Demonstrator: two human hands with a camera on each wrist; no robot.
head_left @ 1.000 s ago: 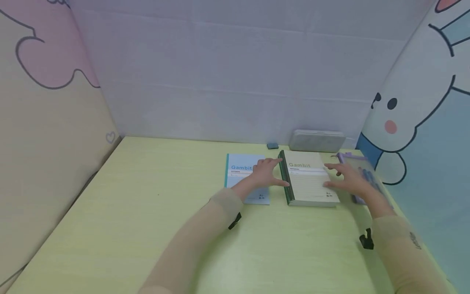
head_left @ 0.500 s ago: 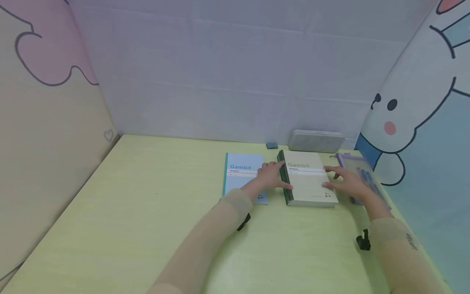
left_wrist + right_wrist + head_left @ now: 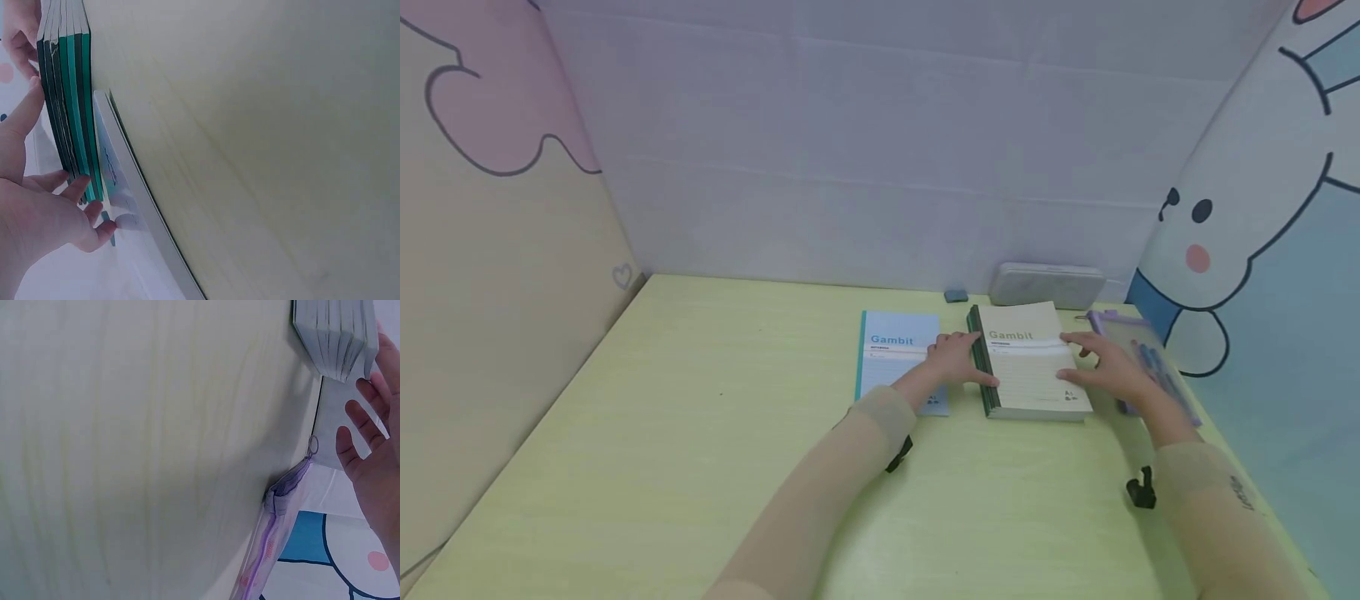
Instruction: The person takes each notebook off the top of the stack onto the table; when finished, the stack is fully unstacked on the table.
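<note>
A stack of several Gambit notebooks point(image 3: 1026, 383) lies on the table, with dark and bright green spines point(image 3: 74, 106) at its left side. My left hand point(image 3: 951, 360) touches those spines, thumb and fingers spread along them. On the opposite side, my right hand point(image 3: 1108, 367) has fingertips at the top notebook's right edge. In the right wrist view the top notebook point(image 3: 370, 344) stands slightly apart from the others at one corner, and the right hand's other fingers hang loose. A blue Gambit notebook point(image 3: 883, 367) lies left of the stack, partly under my left forearm and hand.
A purple-edged zip pouch with pens point(image 3: 1153, 358) lies just right of the stack, beside the table's right edge. Behind the stack stands a grey case point(image 3: 1047, 287) against the back wall. A small dark blue block point(image 3: 956, 296) sits to its left.
My left hand has moved right against the spines. The top notebook has turned slightly, its far right corner shifting away from me. The right hand has barely moved.
</note>
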